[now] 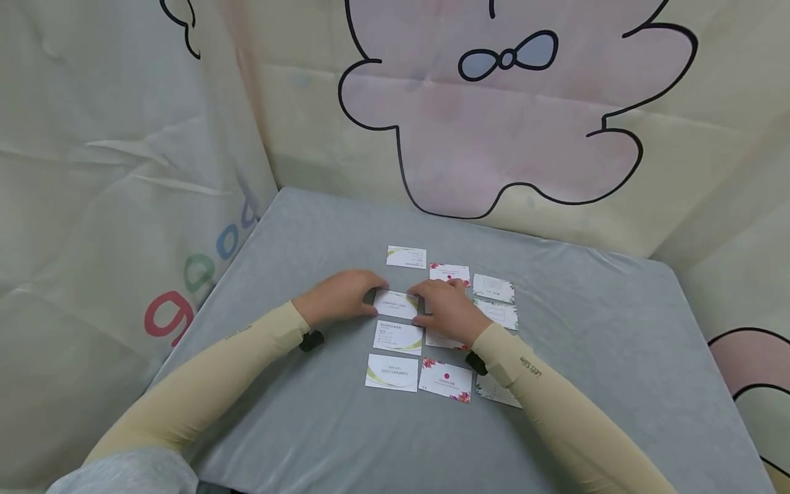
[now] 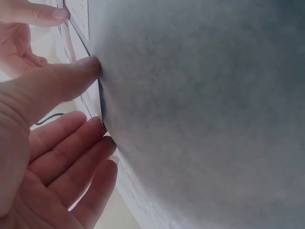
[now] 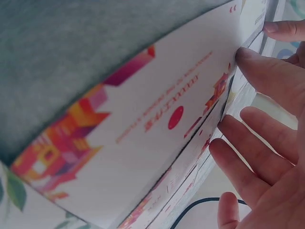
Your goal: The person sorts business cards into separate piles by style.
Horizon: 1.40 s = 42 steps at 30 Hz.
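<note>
Both hands hold a white business card (image 1: 396, 304) with yellow-green curves, second from the top in the left column. My left hand (image 1: 339, 296) has its thumb and forefinger at the card's left corners. Opposite it, my right hand (image 1: 453, 309) grips the right side with thumb and forefinger, its palm over the middle column. In the left wrist view, thumb and fingers of the left hand (image 2: 52, 167) meet the card edge. A card with a red-orange pattern (image 3: 143, 119) lies below the right hand (image 3: 281, 186) in the right wrist view.
Matching cards lie above (image 1: 406, 256) and below (image 1: 398, 336) in the left column. Red-cornered cards (image 1: 446, 379) form the middle column, partly covered by the right hand. Green-leaf cards (image 1: 494, 288) stand at the right. Grey cloth covers the table (image 1: 308, 425); printed curtains (image 1: 524, 158) hang behind.
</note>
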{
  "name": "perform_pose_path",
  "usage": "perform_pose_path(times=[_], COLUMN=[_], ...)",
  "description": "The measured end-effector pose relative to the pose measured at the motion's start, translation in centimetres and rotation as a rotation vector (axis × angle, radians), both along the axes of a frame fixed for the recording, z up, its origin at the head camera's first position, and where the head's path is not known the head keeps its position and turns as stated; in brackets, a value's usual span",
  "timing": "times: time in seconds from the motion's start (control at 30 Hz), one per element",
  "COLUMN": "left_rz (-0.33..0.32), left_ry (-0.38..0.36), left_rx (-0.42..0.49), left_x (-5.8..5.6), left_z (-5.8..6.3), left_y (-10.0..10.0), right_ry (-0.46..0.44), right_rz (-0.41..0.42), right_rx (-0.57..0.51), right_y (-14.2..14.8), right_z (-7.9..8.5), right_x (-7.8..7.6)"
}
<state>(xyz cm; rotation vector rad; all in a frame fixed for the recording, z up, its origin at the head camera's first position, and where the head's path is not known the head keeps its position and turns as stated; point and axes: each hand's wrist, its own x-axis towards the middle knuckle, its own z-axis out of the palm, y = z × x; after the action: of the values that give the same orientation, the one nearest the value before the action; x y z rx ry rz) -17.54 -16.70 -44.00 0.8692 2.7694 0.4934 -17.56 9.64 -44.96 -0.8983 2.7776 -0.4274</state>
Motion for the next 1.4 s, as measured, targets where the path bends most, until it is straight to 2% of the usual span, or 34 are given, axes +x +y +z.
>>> perform_pose_path(times=[0.2,0.33,0.57,0.73,0.9,1.07,1.4], left_rz=[0.027,0.051,0.089,0.139,0.161,0.158,0.167], left_ry=[-0.002,-0.001,0.009,-0.019,-0.042,-0.063,-0.06], left_rx=[0.023,0.027,-0.005,0.012,0.026,0.03,0.016], left_x=[-0.7,-1.8,-5.8,-8.6,-10.6,-11.2,-11.2], left_z=[0.0,0.1,0.1,-0.3,-0.8,-1.1,-1.1], left_y=[-0.1,0.2,1.5,1.7,1.8,1.8,1.7], right_ry=[0.007,0.008,-0.025,-0.059,-0.074,-0.096,-0.12], right_rz=[-0.012,-0.026,-0.09,-0.132,-0.177,-0.185,-0.188], right_rx=[-0.011,-0.044,-0.077,-0.08,-0.102,-0.089,-0.089], right_y=[-0.1,0.2,0.8,0.4,0.3,0.3,0.2], right_z=[-0.2,-0.3,-0.1,-0.3,-0.6,-0.9,-1.1], right_x=[-0.9,-2.1,-5.8,-8.4,-10.0,-10.6,-10.9])
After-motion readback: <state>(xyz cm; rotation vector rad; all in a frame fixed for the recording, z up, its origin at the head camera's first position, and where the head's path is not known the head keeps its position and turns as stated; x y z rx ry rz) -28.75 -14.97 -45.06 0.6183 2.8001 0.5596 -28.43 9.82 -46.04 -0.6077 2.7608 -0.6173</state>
